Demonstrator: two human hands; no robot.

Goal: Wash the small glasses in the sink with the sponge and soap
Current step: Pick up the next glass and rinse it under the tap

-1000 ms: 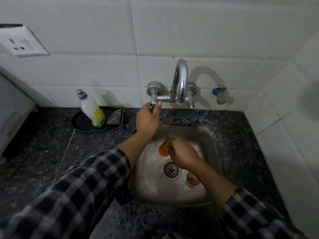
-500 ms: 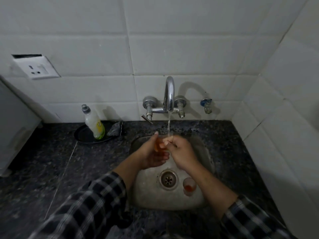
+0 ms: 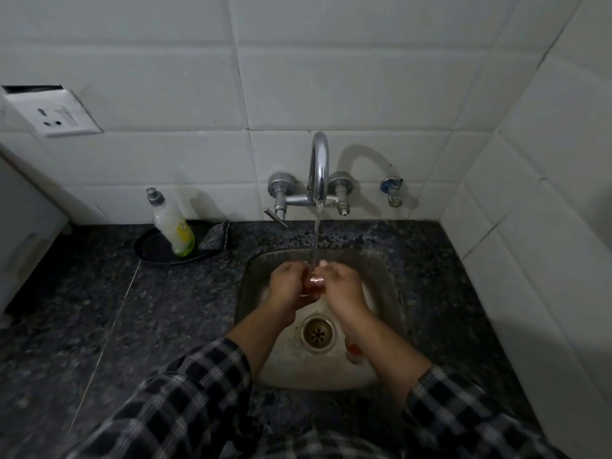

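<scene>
Under the running tap (image 3: pixel 318 167), close to the back rim of the sink (image 3: pixel 392 293), a small glass (image 3: pixel 313 281) is gripped between the curled fingers of the left hand (image 3: pixel 286 288) and right hand (image 3: pixel 346 288), while a second glass (image 3: pixel 353 351), seemingly orange-tinted, is half hidden by the right forearm beside the drain (image 3: pixel 318 332), where bare basin is seen.

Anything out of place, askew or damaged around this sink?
The wall socket has a dark gap above its plate, as if poorly seated. The soap bottle leans tilted on its black tray. Nothing else stands out: left hand and right hand hold a small glass under the running tap.
</scene>
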